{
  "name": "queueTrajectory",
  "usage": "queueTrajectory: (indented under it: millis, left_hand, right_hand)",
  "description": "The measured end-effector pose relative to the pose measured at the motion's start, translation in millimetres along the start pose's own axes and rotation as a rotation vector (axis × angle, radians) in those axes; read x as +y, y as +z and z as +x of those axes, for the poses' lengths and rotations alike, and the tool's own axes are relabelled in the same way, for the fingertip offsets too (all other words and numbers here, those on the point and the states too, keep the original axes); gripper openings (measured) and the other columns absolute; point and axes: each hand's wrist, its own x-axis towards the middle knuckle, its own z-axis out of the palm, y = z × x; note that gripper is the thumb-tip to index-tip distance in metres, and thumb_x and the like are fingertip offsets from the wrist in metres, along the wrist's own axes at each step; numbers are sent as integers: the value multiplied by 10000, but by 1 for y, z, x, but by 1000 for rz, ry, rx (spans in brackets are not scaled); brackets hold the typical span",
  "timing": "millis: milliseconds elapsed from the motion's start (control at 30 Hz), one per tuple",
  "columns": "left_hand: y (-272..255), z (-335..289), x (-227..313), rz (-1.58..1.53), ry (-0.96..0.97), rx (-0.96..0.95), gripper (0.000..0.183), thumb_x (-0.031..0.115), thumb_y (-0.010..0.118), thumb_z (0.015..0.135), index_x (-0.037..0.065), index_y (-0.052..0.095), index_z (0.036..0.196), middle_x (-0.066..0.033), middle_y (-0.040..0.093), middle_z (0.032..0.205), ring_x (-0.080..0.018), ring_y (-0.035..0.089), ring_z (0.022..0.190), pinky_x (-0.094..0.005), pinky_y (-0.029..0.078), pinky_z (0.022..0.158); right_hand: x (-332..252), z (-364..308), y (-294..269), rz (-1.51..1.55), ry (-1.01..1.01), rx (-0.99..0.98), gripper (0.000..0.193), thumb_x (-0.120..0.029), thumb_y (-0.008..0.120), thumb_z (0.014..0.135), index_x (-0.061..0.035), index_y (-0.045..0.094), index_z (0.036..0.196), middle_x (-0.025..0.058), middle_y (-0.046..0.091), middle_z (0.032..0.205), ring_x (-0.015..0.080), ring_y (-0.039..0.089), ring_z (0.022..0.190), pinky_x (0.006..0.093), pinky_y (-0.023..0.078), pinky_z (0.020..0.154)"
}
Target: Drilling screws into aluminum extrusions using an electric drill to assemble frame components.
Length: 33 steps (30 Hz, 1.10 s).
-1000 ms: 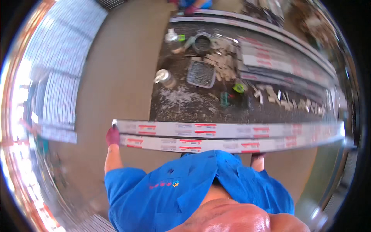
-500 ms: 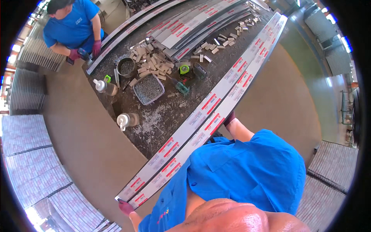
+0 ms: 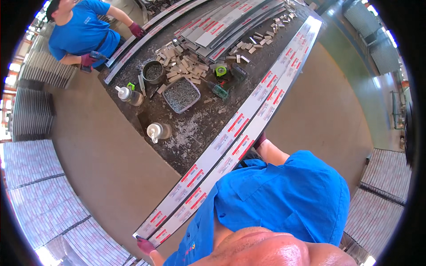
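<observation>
We hold two long metal strips (image 3: 239, 133) across the middle of the frame. Our left hand (image 3: 145, 245), lower left, grips one end; our right hand (image 3: 259, 141) wraps the middle. The far end could hit the bench (image 3: 195, 128) and slip.

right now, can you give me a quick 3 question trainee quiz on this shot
1. True or false: the left hand grips the near end of the long metal profiles.
2. What stands nearest those profiles on the workbench: A) white-capped bottle B) round pot C) wood blocks?
3. Fill in: the mesh tray holds small grey ____.

Key: 1 true; 2 A; 3 screws, as far as the view shows.
</observation>
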Motion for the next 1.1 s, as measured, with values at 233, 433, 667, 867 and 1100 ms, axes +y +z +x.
queueTrajectory:
  millis: [233,433,667,867,1100]
  left_hand:
    - [10,26,-11,81,27,99,561,404,386,1116,-58,704,1122,-321,722,1084,-509,679,1000,-557,540,857]
    - [14,16,35,124,51,35,596,445,386,1123,-52,715,1115,-310,729,1096,-503,690,990,-561,545,862]
    - [24,33,1,119,105,207,581,434,401,1129,-62,703,1118,-304,727,1108,-496,684,995,-556,540,865]
    - [24,33,-34,197,125,238,578,433,398,1130,-57,703,1100,-303,728,1088,-477,690,978,-538,545,848]
    - [30,19,28,-28,-47,24,604,449,371,1130,-49,712,1114,-302,727,1092,-479,687,1003,-547,533,867]
  right_hand:
    - [14,5,28,82,60,62,543,-516,577,1035,-65,677,1321,151,750,1197,309,728,1053,541,602,931]
    - [10,34,21,-15,-26,151,547,-532,572,1025,-71,697,1292,165,754,1192,334,730,1037,571,594,937]
    - [11,15,31,15,62,23,483,-462,556,1065,-51,686,1282,185,747,1188,352,722,1026,569,594,925]
    - [20,-11,23,25,131,-68,476,-474,578,1058,-53,686,1254,154,753,1142,324,728,982,521,615,882]
    - [1,9,-4,-4,11,-79,433,-427,593,1064,-57,681,1269,162,736,1192,320,712,1026,539,598,928]
